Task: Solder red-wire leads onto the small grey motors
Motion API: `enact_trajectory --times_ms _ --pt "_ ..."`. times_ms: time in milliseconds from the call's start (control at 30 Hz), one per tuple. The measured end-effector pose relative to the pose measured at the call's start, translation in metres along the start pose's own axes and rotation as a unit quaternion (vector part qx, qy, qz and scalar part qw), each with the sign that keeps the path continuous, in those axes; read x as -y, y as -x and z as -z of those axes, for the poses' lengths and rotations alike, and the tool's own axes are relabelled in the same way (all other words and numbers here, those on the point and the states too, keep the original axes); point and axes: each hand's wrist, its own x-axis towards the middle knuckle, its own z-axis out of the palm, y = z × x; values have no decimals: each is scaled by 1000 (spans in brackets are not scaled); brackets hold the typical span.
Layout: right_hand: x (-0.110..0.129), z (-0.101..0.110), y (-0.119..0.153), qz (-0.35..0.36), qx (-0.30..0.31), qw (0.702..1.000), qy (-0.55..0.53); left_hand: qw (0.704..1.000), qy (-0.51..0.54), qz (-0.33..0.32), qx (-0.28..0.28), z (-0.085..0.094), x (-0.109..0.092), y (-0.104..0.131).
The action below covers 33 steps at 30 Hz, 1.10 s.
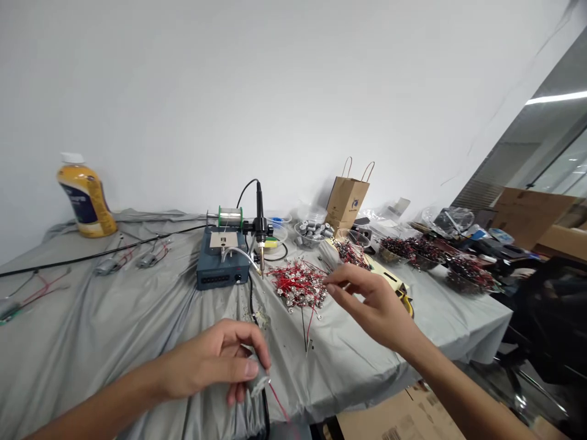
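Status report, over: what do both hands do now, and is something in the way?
Left hand shut on small metal part with red wire. Right hand open, reaching into red-wired parts pile. Soldering iron stands behind pile, apart.

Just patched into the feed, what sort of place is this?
Likely a makeshift soldering bench in an office: a soldering station with its iron, a solder spool, and a pile of red-wired parts.
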Motion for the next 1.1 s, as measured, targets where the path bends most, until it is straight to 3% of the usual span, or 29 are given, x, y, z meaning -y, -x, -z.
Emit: enact_trajectory --times_ms 167,300,400,567,800,933,1100 --pt "-37 -27 -62 -95 39 971 -218 998 24 -23 54 14 -7 4" --pt "-63 -52 -109 -82 3 968 -236 997 40 -16 59 26 -12 5" --pt "-72 -65 -126 -46 -44 972 -226 999 43 -17 26 30 -11 3" --pt "-88 -79 -121 -42 -93 959 -263 995 50 -11 -85 30 -7 -5" --pt "-99 -89 -110 -87 -88 927 -354 993 -17 7 -117 29 -1 -11" --pt "-96 -91 -109 -88 -75 914 -388 995 -22 34 -93 37 -1 -7" --pt "-95 -92 -107 -73 -75 924 -368 997 -11 56 -42 51 -4 -1"
